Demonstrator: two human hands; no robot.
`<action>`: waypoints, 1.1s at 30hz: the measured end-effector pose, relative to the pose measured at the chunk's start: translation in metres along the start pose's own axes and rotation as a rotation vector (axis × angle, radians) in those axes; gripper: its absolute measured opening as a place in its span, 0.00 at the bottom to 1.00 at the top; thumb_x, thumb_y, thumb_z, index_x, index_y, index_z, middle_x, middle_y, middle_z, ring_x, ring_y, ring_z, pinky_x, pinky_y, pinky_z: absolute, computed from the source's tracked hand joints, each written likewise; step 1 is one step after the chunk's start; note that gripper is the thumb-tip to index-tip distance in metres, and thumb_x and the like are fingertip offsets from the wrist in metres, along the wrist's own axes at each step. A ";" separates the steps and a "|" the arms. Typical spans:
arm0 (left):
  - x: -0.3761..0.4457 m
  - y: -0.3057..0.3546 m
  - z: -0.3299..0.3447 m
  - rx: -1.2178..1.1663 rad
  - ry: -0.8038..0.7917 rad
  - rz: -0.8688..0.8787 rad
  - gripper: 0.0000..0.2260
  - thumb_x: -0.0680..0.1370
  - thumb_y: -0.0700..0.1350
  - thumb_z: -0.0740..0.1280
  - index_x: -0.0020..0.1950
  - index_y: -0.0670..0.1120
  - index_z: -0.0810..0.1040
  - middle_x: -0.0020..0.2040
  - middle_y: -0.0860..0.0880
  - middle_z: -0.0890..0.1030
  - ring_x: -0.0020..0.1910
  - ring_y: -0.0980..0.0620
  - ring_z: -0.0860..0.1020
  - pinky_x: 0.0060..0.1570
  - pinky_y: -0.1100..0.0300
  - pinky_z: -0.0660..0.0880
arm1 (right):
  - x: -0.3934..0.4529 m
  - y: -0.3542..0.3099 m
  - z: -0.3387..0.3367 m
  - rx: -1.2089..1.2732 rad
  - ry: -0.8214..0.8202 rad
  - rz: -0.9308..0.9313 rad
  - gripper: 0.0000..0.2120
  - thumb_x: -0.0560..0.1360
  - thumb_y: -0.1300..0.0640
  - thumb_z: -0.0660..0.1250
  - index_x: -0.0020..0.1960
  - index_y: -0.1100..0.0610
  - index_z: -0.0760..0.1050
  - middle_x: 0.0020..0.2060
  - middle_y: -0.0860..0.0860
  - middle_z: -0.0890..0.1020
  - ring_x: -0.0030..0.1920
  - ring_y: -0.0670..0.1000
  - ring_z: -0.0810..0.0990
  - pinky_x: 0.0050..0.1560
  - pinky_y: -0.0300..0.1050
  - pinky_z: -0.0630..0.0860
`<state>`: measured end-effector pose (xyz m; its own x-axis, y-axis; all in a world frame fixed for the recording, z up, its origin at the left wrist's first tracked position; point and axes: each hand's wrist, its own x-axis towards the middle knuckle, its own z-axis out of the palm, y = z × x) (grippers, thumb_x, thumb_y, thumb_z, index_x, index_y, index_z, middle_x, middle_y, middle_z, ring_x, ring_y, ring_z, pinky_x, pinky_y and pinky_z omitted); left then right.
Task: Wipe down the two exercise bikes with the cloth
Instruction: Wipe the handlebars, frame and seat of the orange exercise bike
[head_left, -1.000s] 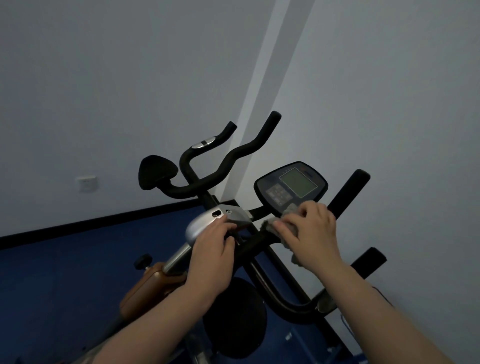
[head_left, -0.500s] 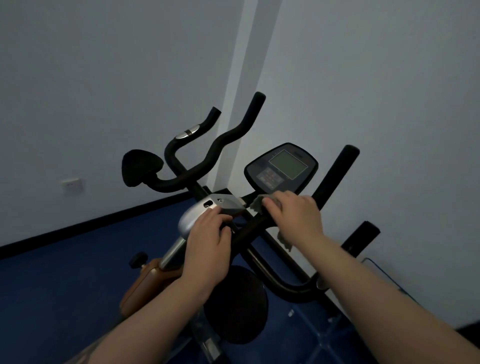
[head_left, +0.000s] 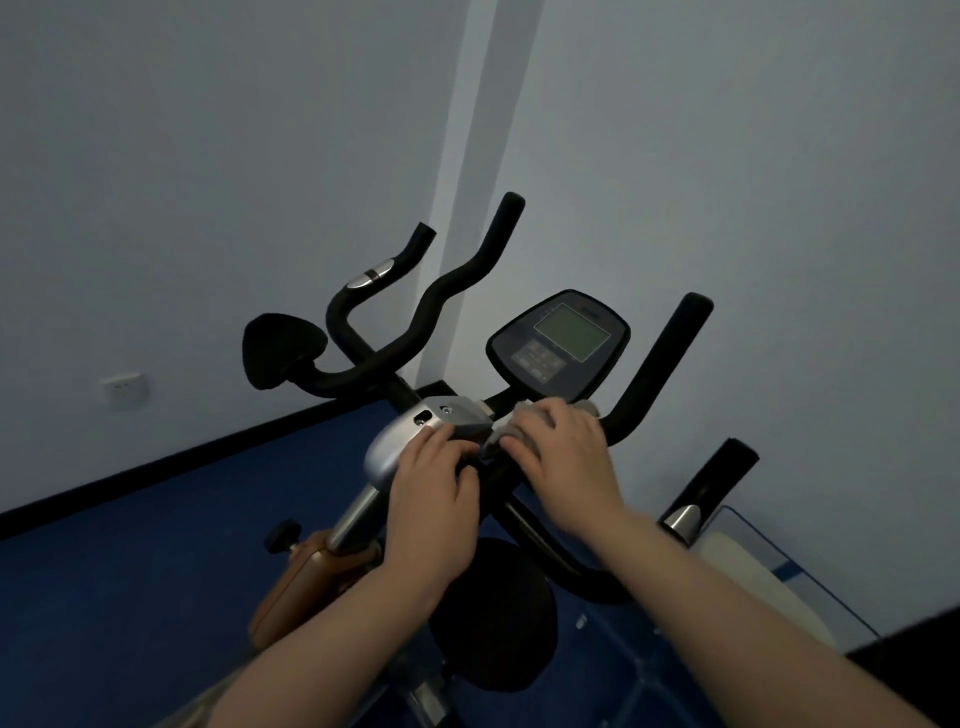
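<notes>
Two exercise bikes (head_left: 395, 358) counted, side by side at wall. One cloth (head_left: 511, 427) on near handlebar (head_left: 654, 364), clamped under our right hand (head_left: 563, 457). Left hand (head_left: 434, 499) rests on silver stem housing (head_left: 410, 436), fingers loosely curled. One console (head_left: 558, 343).

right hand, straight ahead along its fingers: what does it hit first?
Probably the silver clamp housing: the right hand, holding the cloth on the handlebar, points up-left toward it. The left hand is close alongside; depth unclear.

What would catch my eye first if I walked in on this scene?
Two bare hands at the centre: the right hand presses a grey cloth onto the bike's black handlebar, the left hand rests on the silver housing. Above sits the console.
</notes>
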<state>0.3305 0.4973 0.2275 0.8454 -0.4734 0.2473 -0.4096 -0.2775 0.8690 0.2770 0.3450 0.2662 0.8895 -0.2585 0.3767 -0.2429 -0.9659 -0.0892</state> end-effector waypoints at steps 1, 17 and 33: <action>0.000 0.001 -0.001 -0.018 -0.006 0.009 0.13 0.81 0.41 0.61 0.62 0.50 0.78 0.71 0.53 0.70 0.75 0.56 0.60 0.76 0.51 0.56 | 0.002 0.007 -0.011 0.032 -0.050 -0.010 0.14 0.81 0.46 0.60 0.58 0.51 0.79 0.55 0.49 0.76 0.54 0.53 0.73 0.59 0.48 0.68; -0.005 -0.002 -0.002 -0.255 -0.099 -0.002 0.15 0.79 0.37 0.61 0.58 0.56 0.76 0.56 0.69 0.70 0.62 0.67 0.68 0.65 0.61 0.67 | -0.093 0.001 -0.020 -0.342 -0.429 0.054 0.10 0.78 0.53 0.65 0.56 0.52 0.66 0.39 0.48 0.78 0.35 0.52 0.78 0.50 0.55 0.77; 0.000 -0.007 0.003 -0.198 -0.150 -0.041 0.14 0.80 0.39 0.59 0.59 0.55 0.77 0.58 0.57 0.74 0.51 0.69 0.71 0.45 0.74 0.65 | -0.037 -0.016 -0.002 0.226 -0.657 0.257 0.19 0.84 0.44 0.48 0.66 0.56 0.62 0.50 0.56 0.80 0.48 0.54 0.78 0.53 0.52 0.74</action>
<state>0.3327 0.4967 0.2199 0.7937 -0.5878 0.1563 -0.2879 -0.1368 0.9478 0.2476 0.3703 0.2552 0.8810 -0.3621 -0.3046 -0.4518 -0.8348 -0.3144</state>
